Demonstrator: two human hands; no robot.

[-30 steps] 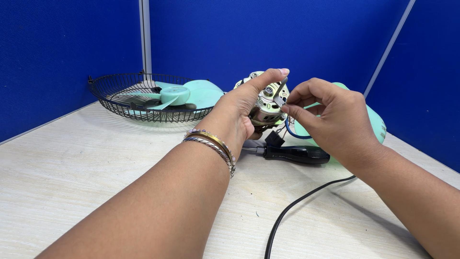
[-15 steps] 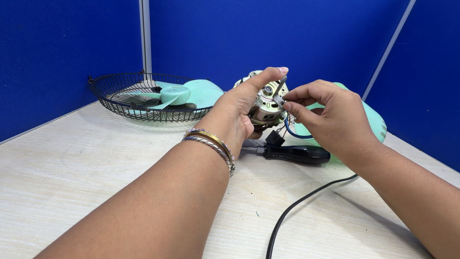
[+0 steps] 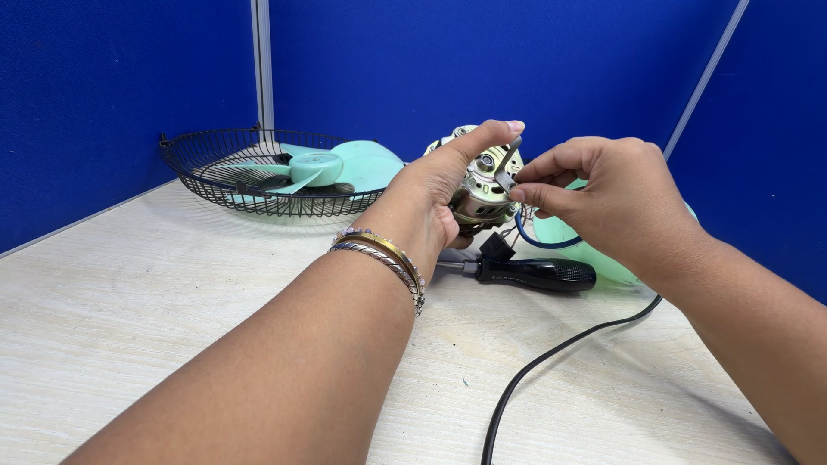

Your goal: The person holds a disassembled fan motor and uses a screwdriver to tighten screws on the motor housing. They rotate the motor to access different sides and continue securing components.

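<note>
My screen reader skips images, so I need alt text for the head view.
Two bare hands work on a small fan motor: the left hand grips it while the right hand pinches a small metal piece at its top. A black-handled screwdriver, wire fan guard and black cord lie on the table.

On the counter [image 3: 129,327] we list: fan motor [image 3: 479,185] gripped by our left hand [image 3: 435,194], right hand [image 3: 607,202] pinching a metal clip [image 3: 505,168]; screwdriver [image 3: 534,274]; wire guard [image 3: 258,172].
</note>
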